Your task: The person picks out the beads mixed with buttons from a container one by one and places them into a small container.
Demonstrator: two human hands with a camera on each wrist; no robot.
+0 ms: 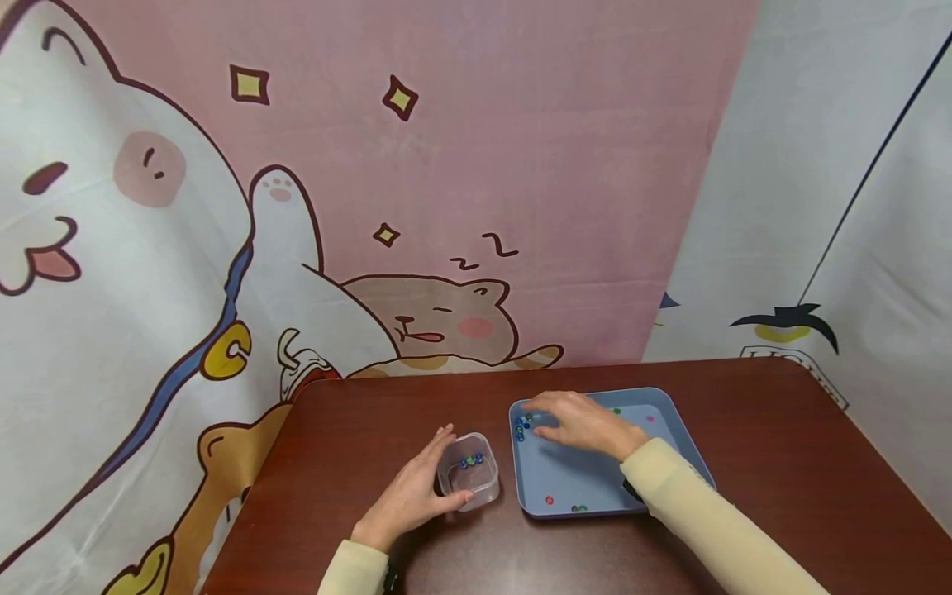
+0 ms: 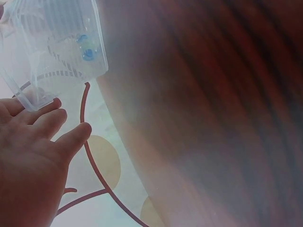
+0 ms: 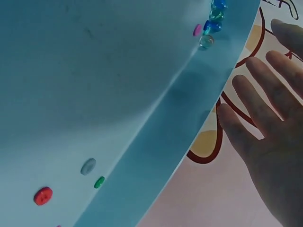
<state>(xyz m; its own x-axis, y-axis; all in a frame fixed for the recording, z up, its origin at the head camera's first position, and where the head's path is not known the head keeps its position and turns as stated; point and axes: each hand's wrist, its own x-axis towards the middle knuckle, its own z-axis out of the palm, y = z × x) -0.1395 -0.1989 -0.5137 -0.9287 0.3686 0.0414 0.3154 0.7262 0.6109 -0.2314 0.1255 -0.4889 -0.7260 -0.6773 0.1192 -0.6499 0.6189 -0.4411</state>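
With thumb in front and fingers on the far side, my left hand (image 1: 405, 500) holds a clear plastic container (image 1: 483, 493) on the table. Several blue and green glass marbles (image 1: 471, 461) lie inside it. My right hand (image 1: 587, 426) hovers over the blue tray (image 1: 573, 475), fingers extended and holding nothing visible. Close to its fingertips, several marbles (image 1: 520, 430) cluster in the tray's far left corner. The right wrist view shows these marbles (image 3: 216, 16) along the tray wall, beside a pink button (image 3: 197, 30).
Scattered in the tray are a red button (image 3: 43, 196), a grey button (image 3: 88, 166) and a green button (image 3: 99, 182). Small green pieces (image 1: 579, 508) lie by its near edge. A brown wooden table (image 1: 357, 430) bears everything, with a cartoon-printed cloth (image 1: 565, 207) behind it.
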